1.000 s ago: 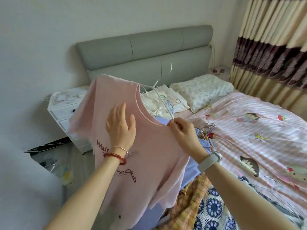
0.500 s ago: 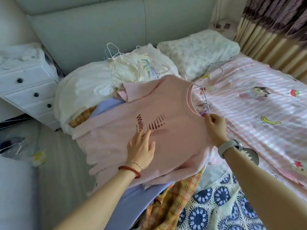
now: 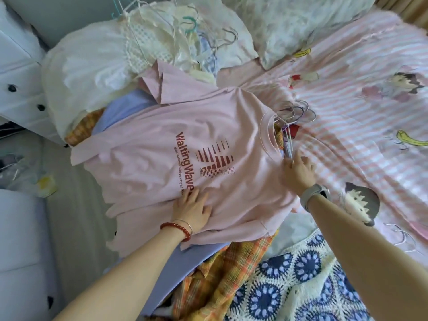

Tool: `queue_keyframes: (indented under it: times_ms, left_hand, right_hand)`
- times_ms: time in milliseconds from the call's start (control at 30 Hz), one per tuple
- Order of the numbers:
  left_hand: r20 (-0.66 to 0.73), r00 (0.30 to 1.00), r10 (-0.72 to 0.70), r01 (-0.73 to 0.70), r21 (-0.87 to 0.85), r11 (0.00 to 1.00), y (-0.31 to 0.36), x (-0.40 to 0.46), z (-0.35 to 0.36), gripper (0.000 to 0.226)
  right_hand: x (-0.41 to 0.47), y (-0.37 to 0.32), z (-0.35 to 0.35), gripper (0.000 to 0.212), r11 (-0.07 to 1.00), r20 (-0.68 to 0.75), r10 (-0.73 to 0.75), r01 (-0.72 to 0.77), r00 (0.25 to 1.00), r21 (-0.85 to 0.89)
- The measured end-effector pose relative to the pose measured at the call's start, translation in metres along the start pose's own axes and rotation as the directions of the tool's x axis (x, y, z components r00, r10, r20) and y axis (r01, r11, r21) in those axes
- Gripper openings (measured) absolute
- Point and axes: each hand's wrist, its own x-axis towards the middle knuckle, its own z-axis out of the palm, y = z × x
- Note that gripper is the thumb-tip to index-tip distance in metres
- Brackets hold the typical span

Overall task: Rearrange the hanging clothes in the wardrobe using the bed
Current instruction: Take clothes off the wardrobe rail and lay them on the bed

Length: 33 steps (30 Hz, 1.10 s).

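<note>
Left hand [image 3: 193, 210] rests flat, fingers spread, on the lower front of the pink T-shirt [image 3: 162, 144]; right hand [image 3: 298, 171] presses at its shoulder beside the collar, fingers fairly straight, whether pinching cannot be told. Shirt lies frame centre atop the clothes pile on the bed [image 3: 361, 126], long axis left–right, neck toward right. Hanger hooks [image 3: 298, 111] poke out at the collar; hanger bodies hidden.

Pink T-shirt [image 3: 162, 144], dark red print. Bedsheet [image 3: 361, 135] pink-and-white striped, cartoon figures. Lavender garment [image 3: 129, 105] beneath; orange-yellow plaid shirt [image 3: 222, 281]; cream crochet blanket [image 3: 289, 286], navy floral circles. Red bead bracelet [image 3: 177, 229]. White drawers [image 3: 20, 89], black knobs.
</note>
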Motion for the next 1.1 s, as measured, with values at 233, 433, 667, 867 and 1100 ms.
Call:
queue_keyframes:
  times_ms: [233,433,667,867,1100]
  left_hand:
    - [-0.223,0.971,-0.084,0.07,-0.071,0.995,-0.015,-0.039,-0.039,0.05]
    - [-0.363,0.908,-0.209,0.162,-0.157,0.974,-0.048,-0.142,-0.032,0.051]
    - [-0.564,0.749,-0.348,0.222,-0.281,0.934,-0.097,-0.314,-0.001,0.041]
    - [-0.567,0.601,-0.563,0.398,-0.399,0.826,-0.143,-0.5,0.088,0.043]
    - [-0.429,0.156,-0.89,0.761,-0.522,0.385,-0.176,-0.729,0.206,0.048]
  right_hand:
    - [-0.07,-0.05,0.001,0.06,0.925,-0.175,-0.378,0.363,0.909,-0.114]
    - [-0.185,-0.099,0.02,0.049,0.769,0.033,-0.632,0.631,0.774,-0.103]
    - [-0.343,-0.151,0.05,0.055,0.529,0.195,-0.824,0.845,0.532,-0.076]
    - [-0.521,-0.153,0.094,0.04,0.103,0.208,-0.974,0.993,0.088,0.063]
    - [-0.723,-0.139,0.153,0.042,-0.328,0.289,-0.881,0.923,-0.375,0.2]
